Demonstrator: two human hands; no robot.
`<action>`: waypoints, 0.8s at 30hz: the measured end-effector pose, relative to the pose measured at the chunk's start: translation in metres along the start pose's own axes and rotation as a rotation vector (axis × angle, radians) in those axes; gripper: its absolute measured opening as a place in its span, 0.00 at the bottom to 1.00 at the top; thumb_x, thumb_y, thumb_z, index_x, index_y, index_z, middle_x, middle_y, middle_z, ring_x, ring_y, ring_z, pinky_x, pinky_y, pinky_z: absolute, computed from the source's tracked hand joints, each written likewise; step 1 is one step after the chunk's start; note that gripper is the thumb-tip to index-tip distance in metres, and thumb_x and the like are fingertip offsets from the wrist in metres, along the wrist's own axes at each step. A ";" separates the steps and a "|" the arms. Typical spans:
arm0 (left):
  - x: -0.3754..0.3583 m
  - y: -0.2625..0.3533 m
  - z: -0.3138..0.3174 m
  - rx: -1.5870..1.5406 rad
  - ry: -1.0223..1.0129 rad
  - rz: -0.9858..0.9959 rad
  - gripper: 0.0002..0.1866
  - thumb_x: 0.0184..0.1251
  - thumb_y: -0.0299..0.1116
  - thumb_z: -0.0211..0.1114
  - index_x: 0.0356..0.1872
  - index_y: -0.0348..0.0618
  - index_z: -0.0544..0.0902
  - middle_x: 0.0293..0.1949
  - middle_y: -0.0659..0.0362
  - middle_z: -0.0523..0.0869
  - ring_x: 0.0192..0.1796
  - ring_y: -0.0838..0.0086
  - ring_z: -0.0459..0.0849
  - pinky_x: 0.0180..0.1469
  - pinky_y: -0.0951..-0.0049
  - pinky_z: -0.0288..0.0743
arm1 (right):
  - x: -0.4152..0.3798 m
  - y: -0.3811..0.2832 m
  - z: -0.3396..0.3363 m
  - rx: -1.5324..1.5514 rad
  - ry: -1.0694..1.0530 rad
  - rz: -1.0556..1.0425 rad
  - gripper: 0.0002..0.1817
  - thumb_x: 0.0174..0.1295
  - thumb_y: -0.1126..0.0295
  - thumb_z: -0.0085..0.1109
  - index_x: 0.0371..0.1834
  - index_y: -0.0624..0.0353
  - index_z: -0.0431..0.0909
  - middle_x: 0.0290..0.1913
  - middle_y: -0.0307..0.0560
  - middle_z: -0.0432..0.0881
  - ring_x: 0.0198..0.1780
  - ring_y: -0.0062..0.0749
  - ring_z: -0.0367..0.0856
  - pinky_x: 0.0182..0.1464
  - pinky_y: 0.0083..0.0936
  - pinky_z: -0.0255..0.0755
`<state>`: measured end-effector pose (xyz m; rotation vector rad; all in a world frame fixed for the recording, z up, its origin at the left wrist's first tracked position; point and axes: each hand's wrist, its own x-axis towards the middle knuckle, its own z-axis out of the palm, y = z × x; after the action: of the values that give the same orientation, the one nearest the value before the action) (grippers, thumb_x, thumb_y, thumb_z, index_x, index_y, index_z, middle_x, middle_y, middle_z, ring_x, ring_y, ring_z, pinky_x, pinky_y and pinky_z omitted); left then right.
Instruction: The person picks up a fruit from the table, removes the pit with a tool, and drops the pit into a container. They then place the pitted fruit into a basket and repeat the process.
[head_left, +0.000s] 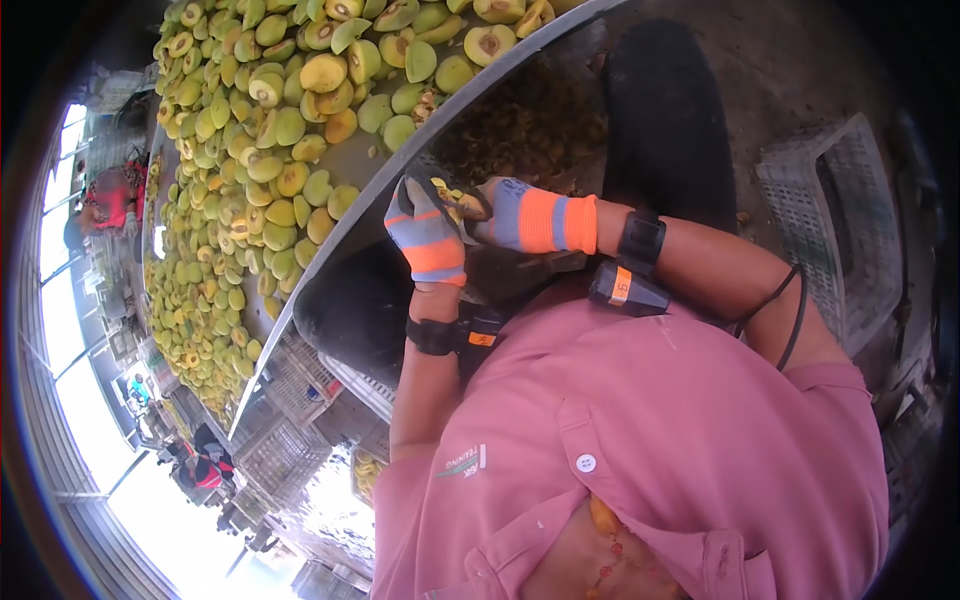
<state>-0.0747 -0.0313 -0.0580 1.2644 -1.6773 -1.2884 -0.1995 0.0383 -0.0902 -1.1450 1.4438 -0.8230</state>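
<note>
My left hand [428, 238], in a grey and orange work glove, is closed around a yellow piece of cut fruit [458, 197]. My right hand [512, 213], gloved alike, meets it from the right, its fingers bent against the fruit. Whatever the right fingers hold is hidden. Both hands are above my lap, close to the rim of a metal table [385, 178]. Heaped on that table are many green-yellow fruit halves [323, 73], some showing brown hollows or stones.
Dark scraps [530, 120] lie beneath the table edge, between my knees. A pale plastic crate [835, 215] stands on the right. More crates [295, 385] are at the lower left. Other people [112, 197] are in the background at left.
</note>
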 end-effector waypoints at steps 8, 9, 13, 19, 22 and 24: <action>-0.001 0.000 0.002 0.476 0.054 0.368 0.06 0.63 0.25 0.56 0.35 0.39 0.82 0.30 0.51 0.84 0.32 0.57 0.84 0.36 0.66 0.77 | -0.006 -0.002 0.000 0.128 -0.101 -0.022 0.18 0.52 0.62 0.64 0.36 0.70 0.80 0.27 0.61 0.82 0.29 0.49 0.80 0.35 0.34 0.73; -0.002 -0.001 0.004 0.440 0.055 0.349 0.06 0.63 0.24 0.56 0.35 0.39 0.82 0.31 0.51 0.85 0.33 0.56 0.84 0.36 0.66 0.77 | -0.008 -0.003 -0.001 0.168 -0.113 -0.013 0.18 0.53 0.63 0.64 0.37 0.69 0.80 0.27 0.61 0.82 0.29 0.45 0.81 0.34 0.34 0.72; 0.000 0.022 -0.005 0.438 -0.096 0.560 0.07 0.61 0.23 0.57 0.36 0.39 0.82 0.34 0.51 0.85 0.34 0.55 0.84 0.38 0.66 0.78 | -0.010 0.015 -0.014 0.262 -0.234 -0.308 0.15 0.59 0.63 0.63 0.38 0.66 0.81 0.29 0.53 0.82 0.29 0.31 0.81 0.32 0.31 0.73; 0.009 0.044 -0.022 0.239 -0.445 0.574 0.09 0.61 0.23 0.58 0.40 0.36 0.83 0.37 0.51 0.85 0.38 0.61 0.85 0.41 0.70 0.78 | -0.013 0.035 -0.018 0.971 -0.721 -0.081 0.11 0.68 0.67 0.56 0.43 0.63 0.81 0.37 0.38 0.83 0.35 0.19 0.79 0.38 0.22 0.75; -0.003 0.047 -0.020 0.110 -0.380 0.390 0.09 0.62 0.23 0.58 0.41 0.35 0.83 0.37 0.50 0.85 0.38 0.62 0.84 0.42 0.71 0.77 | -0.015 0.022 -0.018 1.137 -0.784 0.055 0.09 0.68 0.70 0.56 0.45 0.64 0.80 0.37 0.36 0.83 0.36 0.18 0.78 0.39 0.19 0.74; -0.010 0.039 -0.020 0.187 -0.358 0.430 0.10 0.63 0.22 0.57 0.42 0.35 0.83 0.38 0.51 0.84 0.38 0.62 0.84 0.42 0.71 0.77 | -0.017 0.024 -0.015 1.056 -0.784 0.036 0.09 0.67 0.71 0.57 0.46 0.64 0.80 0.37 0.37 0.82 0.36 0.18 0.78 0.40 0.19 0.74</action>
<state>-0.0655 -0.0265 -0.0147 0.7313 -2.2181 -1.1559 -0.2198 0.0606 -0.1042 -0.4878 0.2576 -0.8045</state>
